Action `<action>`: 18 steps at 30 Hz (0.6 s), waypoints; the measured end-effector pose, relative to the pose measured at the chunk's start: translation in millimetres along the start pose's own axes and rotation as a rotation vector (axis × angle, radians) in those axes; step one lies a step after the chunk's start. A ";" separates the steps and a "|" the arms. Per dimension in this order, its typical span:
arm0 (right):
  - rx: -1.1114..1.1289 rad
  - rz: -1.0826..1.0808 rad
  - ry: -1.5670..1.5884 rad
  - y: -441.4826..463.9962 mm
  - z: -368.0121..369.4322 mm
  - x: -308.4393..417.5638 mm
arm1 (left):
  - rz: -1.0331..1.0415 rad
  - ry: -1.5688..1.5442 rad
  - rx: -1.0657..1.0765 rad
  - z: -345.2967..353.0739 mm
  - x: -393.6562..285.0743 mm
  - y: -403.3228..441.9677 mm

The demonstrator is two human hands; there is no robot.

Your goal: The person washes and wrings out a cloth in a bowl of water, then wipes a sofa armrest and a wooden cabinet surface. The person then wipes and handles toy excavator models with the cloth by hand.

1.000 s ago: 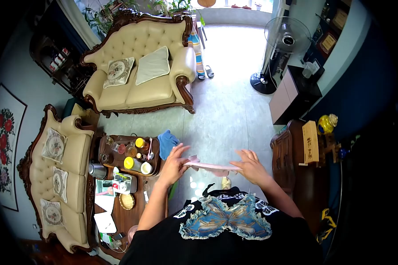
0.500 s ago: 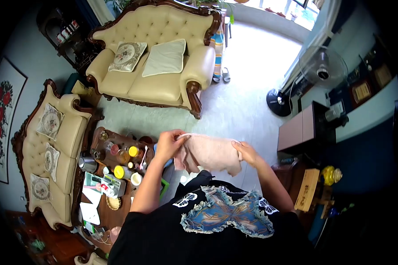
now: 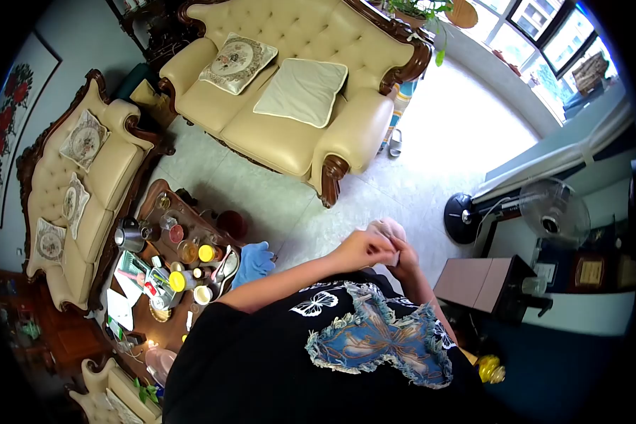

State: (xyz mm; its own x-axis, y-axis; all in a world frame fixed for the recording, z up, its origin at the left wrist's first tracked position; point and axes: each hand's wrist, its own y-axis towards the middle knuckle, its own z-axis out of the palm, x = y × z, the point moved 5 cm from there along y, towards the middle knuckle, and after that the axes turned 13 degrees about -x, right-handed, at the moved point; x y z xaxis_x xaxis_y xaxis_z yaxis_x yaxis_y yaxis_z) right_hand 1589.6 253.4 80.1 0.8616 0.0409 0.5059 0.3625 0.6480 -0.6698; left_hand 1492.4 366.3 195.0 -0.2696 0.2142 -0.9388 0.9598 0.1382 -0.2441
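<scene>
The pale pink cloth (image 3: 387,227) is bunched into a small bundle in front of my body. My right hand (image 3: 405,261) wraps round its lower part. Pressed up against the same bundle is my left hand (image 3: 364,249), its fingers curled in toward the right hand; the fingertips are partly hidden. Below the hands is the black shirt (image 3: 261,353) with a frayed denim patch.
To the left a wooden coffee table (image 3: 168,332) carries jars, cups, papers and a blue cloth (image 3: 253,263). Cream sofas (image 3: 275,145) stand beyond and at far left. A fan (image 3: 555,212) and a pinkish cabinet (image 3: 466,286) are on the right.
The cloth was spread between both hands; now it is gathered into a bundle. My left hand has moved right to meet my right hand. The view has turned.
</scene>
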 end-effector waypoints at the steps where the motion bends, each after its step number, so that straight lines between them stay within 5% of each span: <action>1: 0.045 -0.038 0.101 8.0 6.6 16.4 | -0.003 -0.006 -0.008 -8.3 6.1 18.4; 3: 0.059 -0.031 0.009 32.5 17.5 42.2 | 0.064 -1.202 -0.223 -29.7 18.4 55.4; 4: 0.046 0.007 0.038 35.0 34.9 59.2 | 0.080 -1.336 -0.219 -40.3 10.7 70.5; 6: 0.155 0.015 0.097 61.1 40.9 83.8 | 0.051 -1.399 -0.190 -44.4 31.0 104.0; 9: 0.012 -0.057 0.026 124.2 34.9 145.3 | 0.001 -1.428 -0.226 -66.9 53.7 145.2; 13: -0.199 -0.270 -0.215 177.2 47.9 231.8 | -0.339 -0.770 -0.676 -74.9 121.3 151.3; 18: -0.081 -0.555 -0.787 262.6 101.0 286.8 | -0.469 -0.776 -0.918 -92.3 124.3 162.4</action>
State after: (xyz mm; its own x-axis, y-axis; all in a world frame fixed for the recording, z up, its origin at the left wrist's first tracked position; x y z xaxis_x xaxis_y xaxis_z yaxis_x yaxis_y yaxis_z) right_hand 1896.0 512.1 104.2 0.0869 0.2618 0.9612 0.6953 0.6751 -0.2467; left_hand 1607.6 504.6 61.1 -0.1517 -0.6074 -0.7798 0.2983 0.7240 -0.6220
